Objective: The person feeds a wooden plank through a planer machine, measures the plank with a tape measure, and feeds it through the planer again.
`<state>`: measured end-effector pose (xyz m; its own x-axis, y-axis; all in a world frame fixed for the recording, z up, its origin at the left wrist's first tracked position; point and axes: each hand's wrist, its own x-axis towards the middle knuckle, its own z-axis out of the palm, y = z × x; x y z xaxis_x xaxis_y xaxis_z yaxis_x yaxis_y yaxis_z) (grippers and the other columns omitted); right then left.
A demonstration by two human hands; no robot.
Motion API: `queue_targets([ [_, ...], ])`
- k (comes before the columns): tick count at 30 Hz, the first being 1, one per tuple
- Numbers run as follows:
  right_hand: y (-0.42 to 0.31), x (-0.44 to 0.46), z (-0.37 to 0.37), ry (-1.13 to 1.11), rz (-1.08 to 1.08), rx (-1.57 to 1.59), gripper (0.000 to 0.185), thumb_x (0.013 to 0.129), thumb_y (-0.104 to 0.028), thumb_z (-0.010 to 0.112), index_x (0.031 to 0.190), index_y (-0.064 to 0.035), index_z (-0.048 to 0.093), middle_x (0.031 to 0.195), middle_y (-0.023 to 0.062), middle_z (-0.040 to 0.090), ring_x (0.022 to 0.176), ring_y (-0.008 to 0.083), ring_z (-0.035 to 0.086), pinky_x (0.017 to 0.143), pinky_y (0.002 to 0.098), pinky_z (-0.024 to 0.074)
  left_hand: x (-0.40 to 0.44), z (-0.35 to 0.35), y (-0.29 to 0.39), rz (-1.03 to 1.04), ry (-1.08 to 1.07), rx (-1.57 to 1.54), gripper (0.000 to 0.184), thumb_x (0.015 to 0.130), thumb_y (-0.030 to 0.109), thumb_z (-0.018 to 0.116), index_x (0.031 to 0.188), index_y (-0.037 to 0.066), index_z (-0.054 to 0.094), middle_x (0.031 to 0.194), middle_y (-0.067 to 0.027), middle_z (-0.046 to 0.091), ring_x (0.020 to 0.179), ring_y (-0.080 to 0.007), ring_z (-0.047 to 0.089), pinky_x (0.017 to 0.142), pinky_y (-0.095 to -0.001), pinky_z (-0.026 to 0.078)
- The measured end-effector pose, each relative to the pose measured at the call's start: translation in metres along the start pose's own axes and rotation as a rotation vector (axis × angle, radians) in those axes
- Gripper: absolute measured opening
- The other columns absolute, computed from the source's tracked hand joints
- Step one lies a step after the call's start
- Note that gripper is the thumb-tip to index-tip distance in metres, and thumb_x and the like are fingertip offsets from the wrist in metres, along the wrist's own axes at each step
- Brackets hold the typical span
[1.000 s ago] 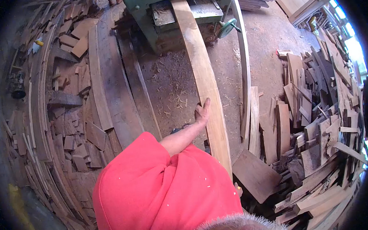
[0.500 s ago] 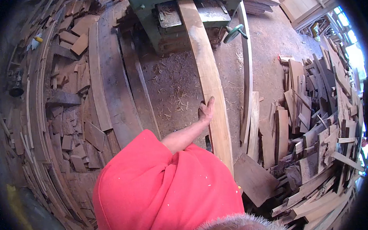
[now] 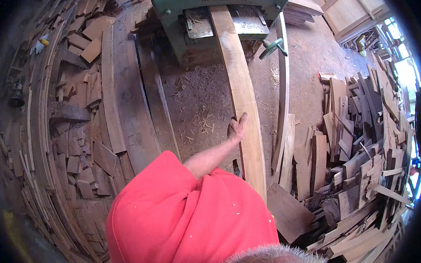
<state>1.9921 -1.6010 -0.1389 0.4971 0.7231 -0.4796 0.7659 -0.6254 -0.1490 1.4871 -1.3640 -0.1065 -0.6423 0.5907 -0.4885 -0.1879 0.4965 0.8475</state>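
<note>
A long pale plank [image 3: 243, 88] runs from beside my body up to a green planer [image 3: 173, 34], its far end in the machine's opening. My left hand [image 3: 237, 129] grips the plank's left edge, with the thumb on top and the other fingers curled at the side, partly hidden. A red sleeve [image 3: 152, 185] covers the upper part of that arm. My right hand does not show; the red shirt hides the plank's near end.
A green handwheel [image 3: 272, 49] sticks out at the planer's right. Long boards [image 3: 134, 97] lie on the left, beside stacked offcuts [image 3: 83, 179]. Piled wood scraps [image 3: 362, 172] fill the right side. Shavings [image 3: 205, 117] litter the floor.
The planer sits a little lower and further right in view. The plank has slid slightly towards it, with my left hand keeping its grip.
</note>
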Motion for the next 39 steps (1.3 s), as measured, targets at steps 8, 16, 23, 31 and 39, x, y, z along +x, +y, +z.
queue_targets([
  [8, -0.034, -0.005, -0.006, 0.005, -0.088, 0.129, 0.058, 0.087, -0.048, 0.065, 0.091, 0.0096, 0.068, 0.089, 0.0280, 0.069, 0.082, 0.0411, 0.066, 0.074, 0.0476, 0.0504, 0.028, -0.013, 0.012, 0.036, -0.161, 0.008, 0.086, 0.089, 0.069, 0.052, 0.117, -0.011, 0.059, 0.112, -0.0288, 0.066, 0.108, -0.0369, 0.064, 0.089, -0.0422, 0.050],
  [16, -0.092, -0.026, -0.023, 0.057, -0.051, 0.170, 0.057, 0.088, -0.048, 0.065, 0.093, 0.0089, 0.066, 0.087, 0.0274, 0.069, 0.078, 0.0390, 0.066, 0.071, 0.0475, 0.0491, 0.027, -0.034, 0.042, -0.076, -0.353, -0.156, 0.093, 0.086, 0.071, 0.056, 0.132, -0.009, 0.052, 0.130, -0.0230, 0.059, 0.126, -0.0286, 0.053, 0.106, -0.0390, 0.039],
  [23, -0.114, -0.032, -0.025, 0.065, -0.107, 0.269, 0.058, 0.088, -0.048, 0.065, 0.092, 0.0099, 0.064, 0.082, 0.0267, 0.067, 0.073, 0.0391, 0.063, 0.069, 0.0478, 0.0481, 0.006, 0.011, -0.056, -0.069, -0.251, -0.197, 0.075, 0.093, 0.058, 0.057, 0.137, -0.003, 0.050, 0.130, -0.0158, 0.061, 0.117, -0.0265, 0.059, 0.101, -0.0405, 0.045],
  [31, -0.129, -0.021, -0.016, 0.037, -0.145, 0.300, 0.062, 0.087, -0.050, 0.063, 0.091, 0.0123, 0.065, 0.087, 0.0284, 0.068, 0.080, 0.0390, 0.064, 0.074, 0.0468, 0.0479, -0.105, -0.007, -0.063, -0.249, -0.612, -0.217, 0.069, 0.092, 0.057, 0.059, 0.136, 0.004, 0.052, 0.123, -0.0111, 0.064, 0.109, -0.0221, 0.063, 0.094, -0.0374, 0.050],
  [39, -0.134, 0.001, -0.010, -0.126, -0.186, 0.346, 0.060, 0.091, -0.050, 0.061, 0.085, 0.0092, 0.067, 0.075, 0.0128, 0.066, 0.073, 0.0208, 0.058, 0.070, 0.0387, 0.0470, -0.150, -0.020, -0.050, -0.368, -0.704, -0.108, 0.069, 0.090, 0.055, 0.064, 0.130, 0.000, 0.056, 0.119, -0.0116, 0.066, 0.105, -0.0215, 0.065, 0.093, -0.0376, 0.050],
])
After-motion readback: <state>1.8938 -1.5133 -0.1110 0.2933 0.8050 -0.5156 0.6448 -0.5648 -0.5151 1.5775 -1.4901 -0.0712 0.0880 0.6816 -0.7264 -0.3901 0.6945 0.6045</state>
